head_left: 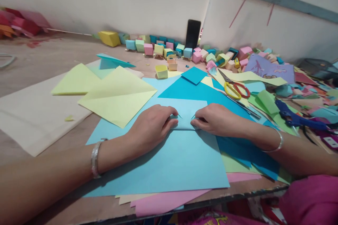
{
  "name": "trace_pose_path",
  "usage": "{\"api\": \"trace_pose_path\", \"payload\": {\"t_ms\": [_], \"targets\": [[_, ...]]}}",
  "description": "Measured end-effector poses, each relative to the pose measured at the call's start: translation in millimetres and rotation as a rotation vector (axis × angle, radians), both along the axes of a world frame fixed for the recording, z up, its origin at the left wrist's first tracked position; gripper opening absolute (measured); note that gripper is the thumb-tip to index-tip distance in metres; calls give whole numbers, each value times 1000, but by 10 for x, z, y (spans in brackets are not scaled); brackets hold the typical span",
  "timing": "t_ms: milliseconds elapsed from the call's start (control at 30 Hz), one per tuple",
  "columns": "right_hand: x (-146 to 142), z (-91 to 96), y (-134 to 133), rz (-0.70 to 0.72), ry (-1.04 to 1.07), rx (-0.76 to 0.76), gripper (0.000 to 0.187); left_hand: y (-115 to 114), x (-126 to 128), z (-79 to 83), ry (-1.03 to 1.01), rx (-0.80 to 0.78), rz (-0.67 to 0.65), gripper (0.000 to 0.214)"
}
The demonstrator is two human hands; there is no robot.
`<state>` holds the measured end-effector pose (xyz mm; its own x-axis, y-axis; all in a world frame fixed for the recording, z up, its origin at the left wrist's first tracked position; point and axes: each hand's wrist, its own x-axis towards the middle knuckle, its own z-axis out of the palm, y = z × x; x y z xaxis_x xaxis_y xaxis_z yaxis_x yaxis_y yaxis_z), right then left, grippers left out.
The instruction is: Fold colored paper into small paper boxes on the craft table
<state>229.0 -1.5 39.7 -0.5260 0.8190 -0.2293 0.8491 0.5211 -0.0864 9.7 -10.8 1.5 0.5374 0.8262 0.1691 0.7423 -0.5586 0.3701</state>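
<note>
A small piece of light blue paper (188,107) with a folded lower edge lies between my hands. My left hand (151,124) pinches its left side between thumb and fingers. On the other side, my right hand (220,119) grips the paper in a similar pinch. Both hands rest low over a large light blue sheet (169,168). Darker blue paper (190,89) lies just beyond the fingers, with a small blue square (194,75) on it. A creased yellow sheet (118,95) is left of my left hand.
Red-and-yellow-handled scissors (235,86) lie beyond my right hand. A blue glue gun (298,116) is at right among paper scraps. Small folded paper boxes (148,49) line the wall, near an upright phone (193,34). The table's front edge (211,204) is close.
</note>
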Motion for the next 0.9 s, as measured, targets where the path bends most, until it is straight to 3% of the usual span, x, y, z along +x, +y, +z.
{"api": "trace_pose_path", "payload": {"t_ms": [267,467,567,700,900], "targets": [[-4,-11,-2,7,-29,23,39,51,1,-21,27,165,-19,40],[-2,-9,-72,-20,-24,186,24,69,-14,-32,-42,134,-104,40],[4,-48,-66,55,77,263,32,46,-9,-3,-137,72,-81,41],[21,-119,4,133,267,184,42,15,0,30,-286,6,-80,39],[45,-106,100,-22,600,21,14,19,-3,54,-449,-5,27,31]]}}
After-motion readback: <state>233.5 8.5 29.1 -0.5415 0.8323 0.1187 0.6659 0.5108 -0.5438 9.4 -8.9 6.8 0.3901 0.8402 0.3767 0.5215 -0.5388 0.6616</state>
